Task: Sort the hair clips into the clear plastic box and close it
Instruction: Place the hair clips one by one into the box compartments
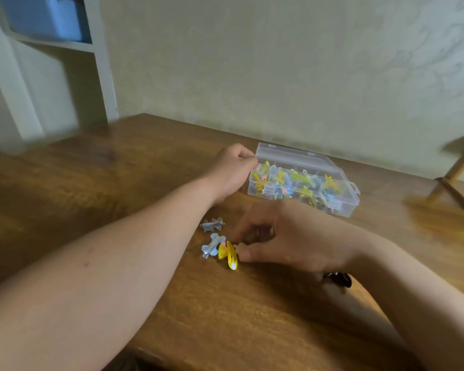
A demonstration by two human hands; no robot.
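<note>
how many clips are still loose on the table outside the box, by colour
Grey star-shaped clip: 1
Light blue bone-shaped clip: 1
Yellow clip: 1
Total: 3 in plain view on the table. The right hand may cover more beneath it, and the clips inside the clear plastic box are too jumbled to count.

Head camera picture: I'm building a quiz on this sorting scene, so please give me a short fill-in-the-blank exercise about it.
1. The left hand is at the left end of the clear plastic ____.
2. The right hand fingers touch the ____-coloured hair clip.
3. Everything rests on a ____ table.
4. The star-shaped clip lies ____ the box, on the table.

Missing words: box; yellow; wooden; outside
</note>
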